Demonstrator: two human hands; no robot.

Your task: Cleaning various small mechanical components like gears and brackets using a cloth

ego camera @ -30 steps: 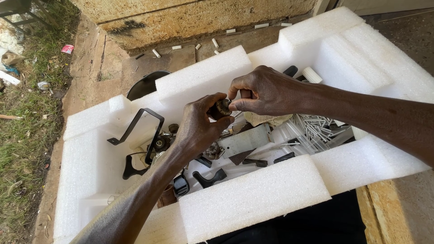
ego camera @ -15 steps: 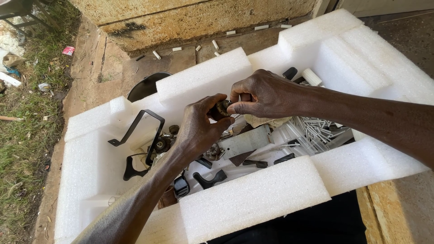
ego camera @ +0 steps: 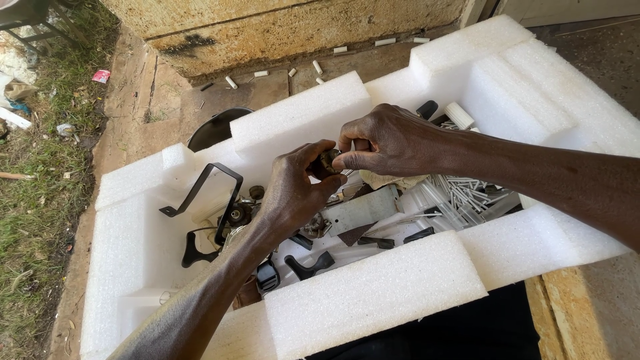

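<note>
A small dark fitting (ego camera: pixel 328 162) is pinched at the frame's centre between the closed left hand (ego camera: pixel 293 193) and right hand (ego camera: pixel 387 141), kept above the foam tray (ego camera: pixel 373 293) whose loose metal parts (ego camera: pixel 360 210) lie at five o'clock.

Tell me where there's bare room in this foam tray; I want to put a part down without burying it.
Bare: the foam floor left of the black bracket, and the flat foam block along the near edge. Crowded: the middle, under the left hand and right hand, with the metal plate, black knobs and white rods.
</note>
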